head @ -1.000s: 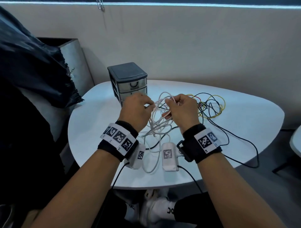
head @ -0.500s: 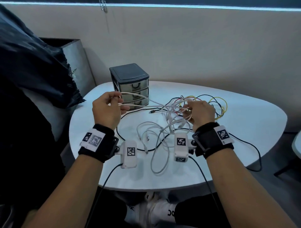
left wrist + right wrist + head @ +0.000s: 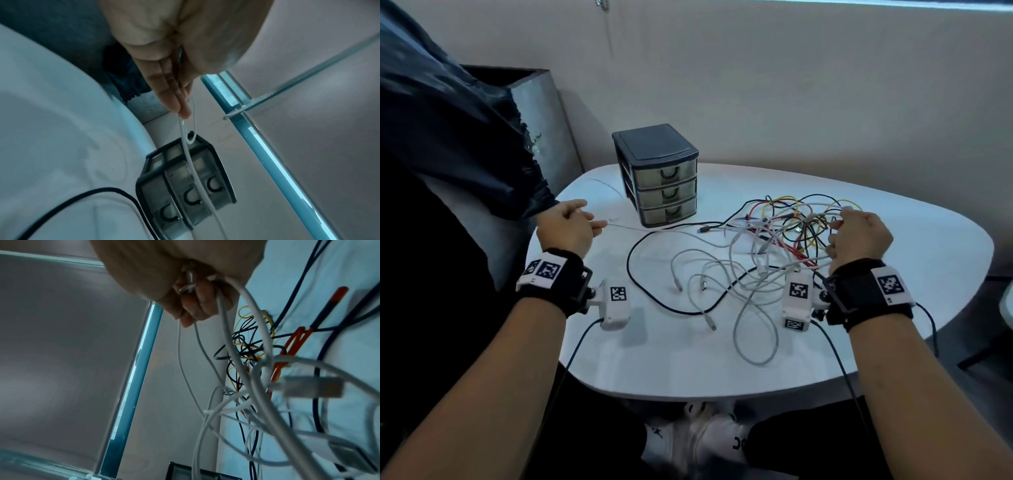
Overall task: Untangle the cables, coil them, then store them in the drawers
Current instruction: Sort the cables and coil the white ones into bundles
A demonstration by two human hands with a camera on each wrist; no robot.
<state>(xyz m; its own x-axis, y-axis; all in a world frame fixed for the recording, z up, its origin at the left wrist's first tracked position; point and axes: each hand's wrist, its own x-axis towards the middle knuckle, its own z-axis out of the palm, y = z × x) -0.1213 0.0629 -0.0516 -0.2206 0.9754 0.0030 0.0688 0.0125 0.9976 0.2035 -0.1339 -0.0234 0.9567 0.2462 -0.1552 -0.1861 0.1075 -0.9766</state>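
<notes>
A tangle of cables (image 3: 784,236) — white, black, red and yellow strands looped through one another — sprawls across the right half of a white table (image 3: 911,246), with looser white and black loops trailing toward the near edge. From the knot a single thin white cable (image 3: 654,229) runs leftward, passing in front of the drawer unit, to the person's left hand (image 3: 565,228), which hovers over the table's left edge. The left wrist view shows that cable (image 3: 190,146) pinched between the thumb and nearly straight fingers (image 3: 166,91), a small loop hanging just below the fingertips. On the other side, the right hand (image 3: 859,236) is raised over the tangle, its fingers (image 3: 197,305) curled round several white strands (image 3: 242,331) — they fan downward from the grip into the mass of coloured wires, where a USB plug (image 3: 312,387) dangles. The small dark drawer unit (image 3: 657,171) stands at the back left of the table, its three translucent drawers pushed in, just behind the stretched cable and apart from the tangle. A dark bag (image 3: 448,120) hangs at the left beside a grey bin (image 3: 541,113).
</notes>
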